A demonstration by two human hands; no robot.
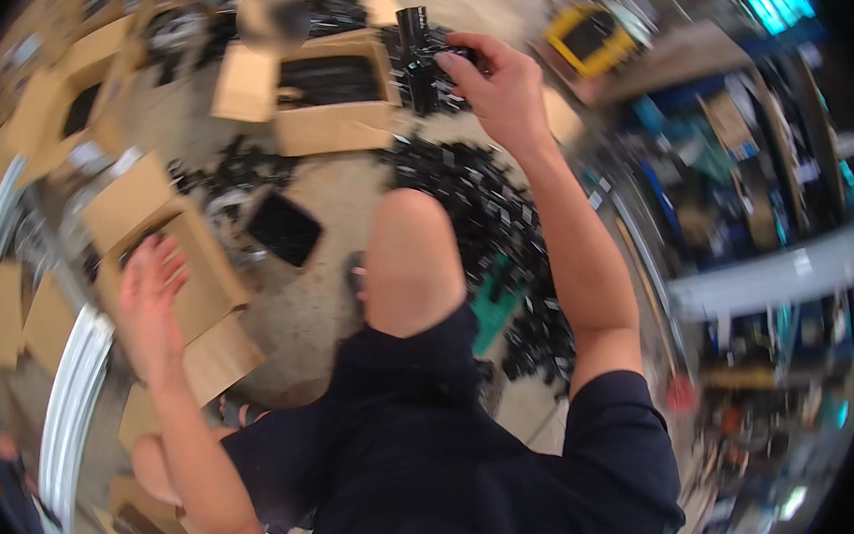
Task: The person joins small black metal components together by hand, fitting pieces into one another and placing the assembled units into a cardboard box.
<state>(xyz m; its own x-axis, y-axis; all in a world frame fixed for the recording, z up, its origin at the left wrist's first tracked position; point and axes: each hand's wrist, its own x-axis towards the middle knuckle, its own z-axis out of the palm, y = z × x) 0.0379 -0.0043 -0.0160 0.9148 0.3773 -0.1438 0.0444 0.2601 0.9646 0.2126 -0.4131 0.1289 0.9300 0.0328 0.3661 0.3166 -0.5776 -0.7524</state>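
My right hand [502, 84] reaches out at the far middle, thumb and fingers curled round a small dark piece whose shape is mostly hidden. Just left of its fingertips is a glossy black tube-like part [415, 60], at the edge of a heap of black parts [464, 185]; I cannot tell whether they touch. At the left, my left hand [154, 296] hovers with fingers apart over an open cardboard box [211, 265]. That hand is slightly blurred, and nothing shows in its grasp.
Open cardboard boxes [332, 129] with black parts stand ahead. A dark square piece [285, 228] lies on the floor by my knee. Metal profiles [73, 400] run along the left. A green object [496, 308] sits in the heap. Shelving [776, 295] lines the right; another person's hands show at the top.
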